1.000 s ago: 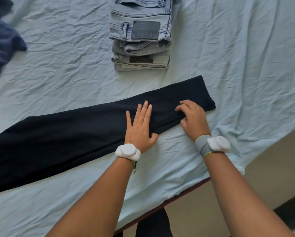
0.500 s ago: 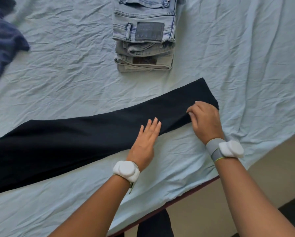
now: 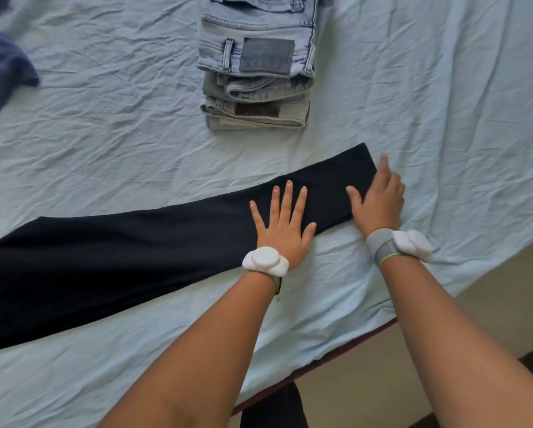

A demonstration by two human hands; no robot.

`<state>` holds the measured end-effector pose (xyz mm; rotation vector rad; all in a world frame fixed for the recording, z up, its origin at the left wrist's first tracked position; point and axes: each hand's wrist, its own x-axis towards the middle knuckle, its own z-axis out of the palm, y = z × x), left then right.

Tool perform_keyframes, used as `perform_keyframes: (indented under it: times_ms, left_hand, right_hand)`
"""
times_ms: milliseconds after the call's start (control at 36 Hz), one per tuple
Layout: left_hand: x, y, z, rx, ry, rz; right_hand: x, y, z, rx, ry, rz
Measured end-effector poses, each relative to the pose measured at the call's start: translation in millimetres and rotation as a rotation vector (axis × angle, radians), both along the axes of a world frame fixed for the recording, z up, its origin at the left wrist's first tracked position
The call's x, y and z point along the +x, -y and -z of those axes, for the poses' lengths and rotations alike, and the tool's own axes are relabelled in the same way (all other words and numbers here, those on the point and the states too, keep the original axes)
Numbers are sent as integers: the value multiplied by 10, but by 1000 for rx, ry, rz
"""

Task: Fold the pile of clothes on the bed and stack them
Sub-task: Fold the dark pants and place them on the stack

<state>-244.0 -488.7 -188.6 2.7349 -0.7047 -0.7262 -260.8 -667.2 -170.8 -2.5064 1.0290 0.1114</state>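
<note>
A long black garment (image 3: pixel 135 254) lies flat across the light blue bed sheet (image 3: pixel 120 134), folded lengthwise into a narrow strip that runs from the left edge to the centre right. My left hand (image 3: pixel 285 223) rests flat on it with fingers spread, near its right end. My right hand (image 3: pixel 379 199) lies on the garment's right end, fingers straight and slightly blurred. Behind the garment stands a stack of folded jeans (image 3: pixel 259 72), light blue on top and grey-beige beneath.
A dark blue piece of clothing (image 3: pixel 2 75) lies unfolded at the far left of the bed. The bed's near edge (image 3: pixel 320 362) runs diagonally at the lower right, with beige floor (image 3: pixel 444 350) beyond it.
My left hand moved back up onto the black garment and spread flat. My right hand, which was pinching the garment's right end, has straightened its fingers and lies on the cloth.
</note>
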Motion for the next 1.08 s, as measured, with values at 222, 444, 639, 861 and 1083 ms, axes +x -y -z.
perform_keyframes:
  times_ms: [222,444,639,861,1083]
  left_hand:
    - [306,-142,-708,-841,-877,-688]
    - [541,-985,-835,-1015,-815,-1241]
    - [613,-2166,-952,-987,-744,-1264]
    - [542,-4128,-1091,-961,-469,-1379]
    - [505,-6034,-880,-736,-99,-1539]
  right_hand:
    - [265,-581,-711,336,67,-30]
    - [192,-1729,-829,640,356,-196]
    - [228,-2604,-527,176,33,-502]
    - [337,-4295,-612,212,-87,-825]
    - [386,-5851,-444,182,-200,-1127]
